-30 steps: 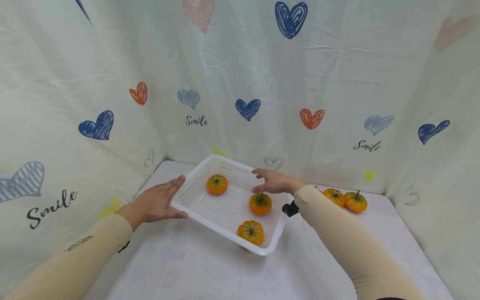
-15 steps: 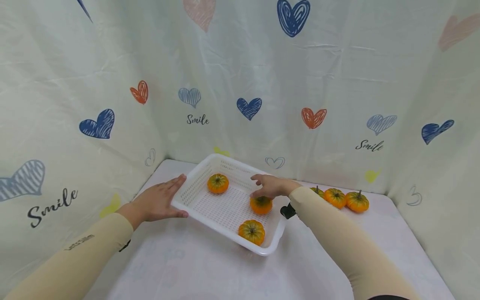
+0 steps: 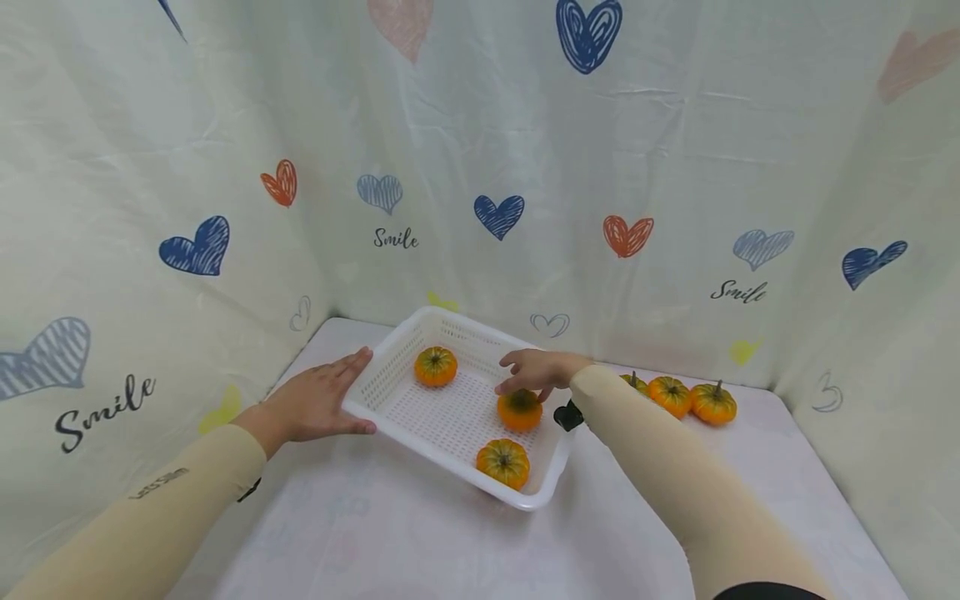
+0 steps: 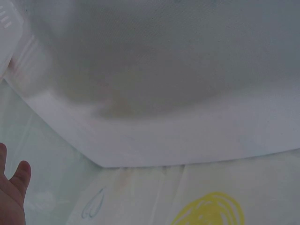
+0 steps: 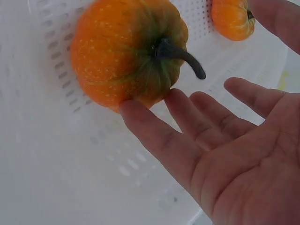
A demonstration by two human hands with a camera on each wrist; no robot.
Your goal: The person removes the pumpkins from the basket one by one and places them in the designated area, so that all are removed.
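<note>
Three small orange pumpkins lie inside a white perforated plastic basket, turned at a slant on the table. My left hand touches the basket's left end with straight, spread fingers and thumb. Over the basket's right part, my right hand reaches down to a pumpkin. In the right wrist view its fingertips touch the side of this pumpkin below the dark stem, without closing round it. Another pumpkin lies toward the back left of the basket, and one sits in the near right corner.
Three more pumpkins stand in a row at the table's back right, the leftmost partly hidden by the right sleeve. A white cloth covers the table. A curtain printed with hearts hangs behind and at both sides.
My right hand has come down and slightly left, from above the right-hand pumpkin to touching it. That pumpkin has shifted very slightly. My left hand and the basket have stayed in place.
</note>
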